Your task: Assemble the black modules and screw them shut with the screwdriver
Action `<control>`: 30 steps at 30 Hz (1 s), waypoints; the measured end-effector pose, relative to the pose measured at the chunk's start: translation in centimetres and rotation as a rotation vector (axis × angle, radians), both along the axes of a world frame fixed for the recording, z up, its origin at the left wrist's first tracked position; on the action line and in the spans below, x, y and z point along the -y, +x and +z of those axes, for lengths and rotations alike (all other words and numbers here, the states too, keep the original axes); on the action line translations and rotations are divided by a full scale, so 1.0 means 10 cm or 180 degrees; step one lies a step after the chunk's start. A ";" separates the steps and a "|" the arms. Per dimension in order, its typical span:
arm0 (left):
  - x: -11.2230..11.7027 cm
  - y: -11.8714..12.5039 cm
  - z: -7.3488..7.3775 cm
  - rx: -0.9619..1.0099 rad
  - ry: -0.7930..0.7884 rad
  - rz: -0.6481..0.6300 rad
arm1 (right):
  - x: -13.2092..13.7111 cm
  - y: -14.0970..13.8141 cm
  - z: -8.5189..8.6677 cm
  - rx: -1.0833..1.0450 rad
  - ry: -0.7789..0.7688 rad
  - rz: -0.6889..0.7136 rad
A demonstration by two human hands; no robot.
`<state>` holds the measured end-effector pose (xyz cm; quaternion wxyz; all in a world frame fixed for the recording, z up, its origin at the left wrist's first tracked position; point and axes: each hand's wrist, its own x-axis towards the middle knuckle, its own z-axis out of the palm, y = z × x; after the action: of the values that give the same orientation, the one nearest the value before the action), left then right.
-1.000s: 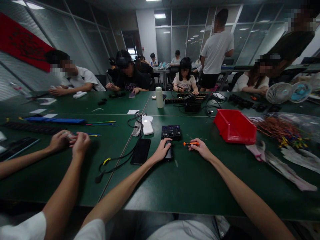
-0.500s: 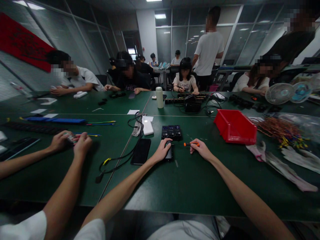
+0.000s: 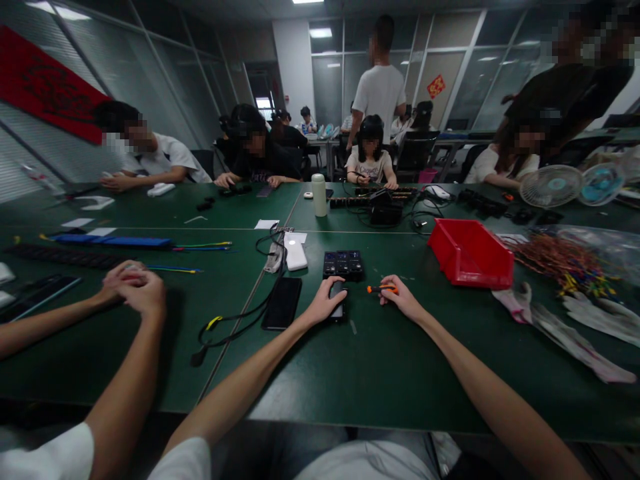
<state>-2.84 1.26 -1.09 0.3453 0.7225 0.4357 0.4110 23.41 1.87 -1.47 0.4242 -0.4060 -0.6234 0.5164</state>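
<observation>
Gripped narrow black block [image 3: 339, 311] under curled left hand [image 3: 325, 301] just below frame centre, and pinched orange-and-black tool [image 3: 376, 289] in right hand [image 3: 400, 297], right of block and apart from it. Looked partway at best: had block steadied, hadn't put tool to it, couldn't tell fastening state. Saw three-part black unit [image 3: 343, 264] just beyond, red bin [image 3: 475, 267] at centre right of frame, both untouched.
</observation>
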 end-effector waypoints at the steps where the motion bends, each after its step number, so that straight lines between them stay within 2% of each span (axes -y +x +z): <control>1: 0.00 0.00 0.00 -0.0001 0.0007 0.0002 | 0.00 0.01 -0.01 -0.0015 0.0025 -0.0040; 12: 0.02 0.00 0.02 -0.0031 0.0018 0.0001 | 0.01 0.02 0.00 -0.0122 -0.0088 0.0083; 23: 0.01 0.00 0.00 -0.0086 0.0057 -0.0004 | -0.01 0.00 -0.05 0.0078 -0.0159 0.0063; 30: 0.01 -0.01 0.00 -0.0086 0.0035 0.0010 | 0.02 -0.01 0.04 0.0129 -0.0174 0.0114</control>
<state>-2.93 1.18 -1.07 0.3348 0.7291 0.4392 0.4042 23.29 1.65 -1.10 0.3909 -0.4165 -0.6247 0.5324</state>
